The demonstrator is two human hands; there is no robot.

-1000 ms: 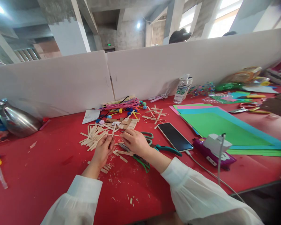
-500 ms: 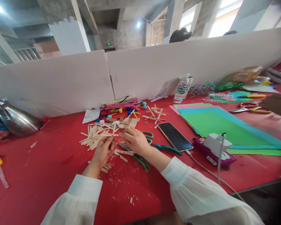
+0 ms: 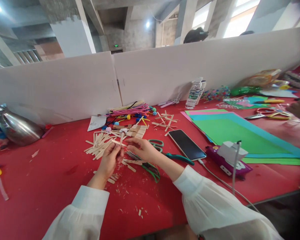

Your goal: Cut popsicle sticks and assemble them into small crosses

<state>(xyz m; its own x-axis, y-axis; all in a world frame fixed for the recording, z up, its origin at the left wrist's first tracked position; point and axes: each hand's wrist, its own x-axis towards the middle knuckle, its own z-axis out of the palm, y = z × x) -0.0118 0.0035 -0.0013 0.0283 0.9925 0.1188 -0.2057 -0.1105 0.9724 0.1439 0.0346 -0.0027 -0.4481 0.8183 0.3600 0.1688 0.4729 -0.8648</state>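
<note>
My left hand (image 3: 110,160) pinches an upright wooden craft stick (image 3: 121,138) above the red table (image 3: 50,180). My right hand (image 3: 143,149) pinches a second thin stick (image 3: 118,142) and lays it crosswise against the upright one. Both hands hover just in front of a loose pile of wooden sticks (image 3: 100,145). A panel of glued sticks (image 3: 137,131) lies beyond my right hand. Green-handled scissors (image 3: 165,154) and green pliers (image 3: 150,169) rest under and beside my right wrist. Wood chips are scattered in front of my hands.
A phone (image 3: 186,144) with a cable lies right of the scissors, then a purple and white glue gun (image 3: 229,156) and coloured paper sheets (image 3: 230,131). Pipe cleaners (image 3: 130,111), a water bottle (image 3: 193,95) and a white partition (image 3: 165,71) stand behind. A metal kettle (image 3: 13,126) sits far left.
My right hand has lifted off the table and brought a thin stick across to the upright stick in my left hand. The left hand has stayed almost in place.
</note>
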